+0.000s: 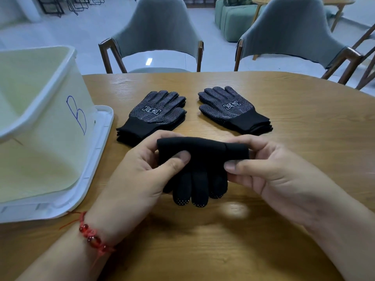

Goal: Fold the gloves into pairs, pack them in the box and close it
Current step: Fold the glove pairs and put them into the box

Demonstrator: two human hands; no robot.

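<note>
Both my hands hold a folded pair of black gloves (pixel 199 159) just above the wooden table, its cuff turned over on top and dotted fingertips hanging toward me. My left hand (pixel 142 171) pinches the left end with thumb on the front. My right hand (pixel 269 169) pinches the right end the same way. Two flat stacks of black dotted gloves lie farther back: the left stack (pixel 154 114) and the right stack (pixel 233 108). The translucent white box (pixel 40 122), marked with a blue "B", stands open at the left on its white lid (pixel 99 151).
The wooden table (pixel 304 128) has a rounded far edge. Two grey chairs (pixel 156 31) (pixel 292 29) stand behind it. A red bead bracelet (pixel 91 236) is on my left wrist.
</note>
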